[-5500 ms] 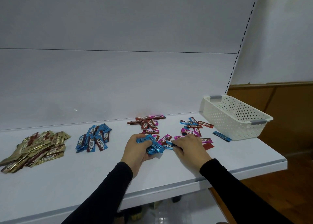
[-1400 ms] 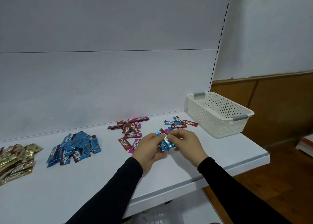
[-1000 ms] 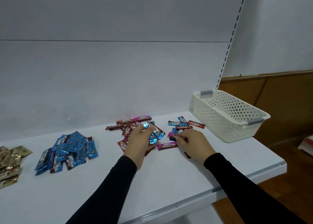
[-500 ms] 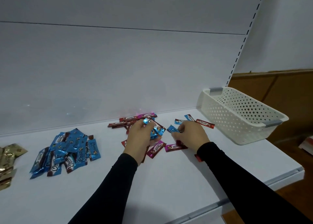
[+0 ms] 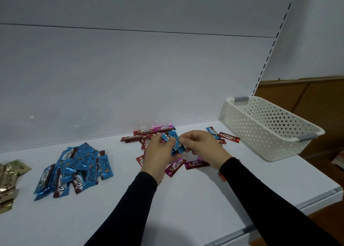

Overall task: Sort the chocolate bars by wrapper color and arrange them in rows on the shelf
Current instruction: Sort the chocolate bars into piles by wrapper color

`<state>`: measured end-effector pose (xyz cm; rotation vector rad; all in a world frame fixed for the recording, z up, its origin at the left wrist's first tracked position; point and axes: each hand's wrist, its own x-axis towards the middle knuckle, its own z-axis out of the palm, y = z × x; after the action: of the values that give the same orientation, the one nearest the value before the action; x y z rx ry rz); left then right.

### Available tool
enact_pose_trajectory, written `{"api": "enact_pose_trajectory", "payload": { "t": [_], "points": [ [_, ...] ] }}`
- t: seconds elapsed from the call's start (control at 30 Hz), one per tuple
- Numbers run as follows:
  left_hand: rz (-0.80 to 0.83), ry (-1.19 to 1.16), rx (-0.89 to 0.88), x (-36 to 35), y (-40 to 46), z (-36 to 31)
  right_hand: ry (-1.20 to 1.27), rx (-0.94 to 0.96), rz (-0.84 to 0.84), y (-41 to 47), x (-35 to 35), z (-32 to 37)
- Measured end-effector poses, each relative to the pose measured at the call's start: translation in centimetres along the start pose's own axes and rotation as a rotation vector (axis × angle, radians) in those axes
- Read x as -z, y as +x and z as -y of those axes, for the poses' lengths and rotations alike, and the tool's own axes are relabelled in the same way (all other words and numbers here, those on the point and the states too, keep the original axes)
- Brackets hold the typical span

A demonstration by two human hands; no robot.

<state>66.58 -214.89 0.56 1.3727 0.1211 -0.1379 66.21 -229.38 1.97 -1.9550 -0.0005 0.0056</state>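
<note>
My left hand [image 5: 158, 155] grips a small bunch of blue-wrapped chocolate bars [image 5: 175, 140], lifted just above the white shelf [image 5: 167, 205]. My right hand [image 5: 202, 148] pinches the right side of the same bunch. Under and behind my hands lies a mixed scatter of red bars [image 5: 143, 133] and pink bars [image 5: 195, 164]. One blue bar [image 5: 212, 131] and one red bar [image 5: 229, 137] lie right of my hands. A sorted blue pile [image 5: 74, 171] sits at the left, and a gold pile [image 5: 9, 180] at the far left edge.
A white perforated plastic basket [image 5: 270, 130] stands at the shelf's right end, nothing visible inside it. The white back panel [image 5: 130, 78] rises behind the bars. The shelf's front edge [image 5: 242, 231] runs below my forearms; wooden floor lies to the right.
My right hand picked a blue bar off the shelf and brought it to the bunch in my left hand. Both hands rose slightly and met over the mixed scatter.
</note>
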Motion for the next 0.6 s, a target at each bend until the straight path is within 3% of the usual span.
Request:
{"api": "enact_pose_trajectory", "payload": {
  "t": [0.17, 0.3, 0.43, 0.53, 0.6],
  "points": [
    [-0.055, -0.017, 0.021, 0.2, 0.2, -0.1, -0.528, 0.054, -0.263, 3.5, 3.3, -1.7],
    [-0.067, -0.005, 0.011, 0.3, 0.5, -0.2, -0.907, -0.114, -0.059, 5.9, 5.5, -2.3],
    [-0.068, 0.001, 0.021, 0.1, 0.4, -0.4, -0.842, -0.069, -0.070, 6.6, 5.8, -1.8],
    [-0.069, -0.003, 0.012, 0.2, 0.4, -0.4, -0.595, -0.056, -0.233, 7.0, 6.4, -2.4],
    [-0.069, -0.007, 0.010, 0.2, 0.4, -0.5, -0.611, -0.083, -0.312, 7.3, 7.1, -2.8]
  ]
}}
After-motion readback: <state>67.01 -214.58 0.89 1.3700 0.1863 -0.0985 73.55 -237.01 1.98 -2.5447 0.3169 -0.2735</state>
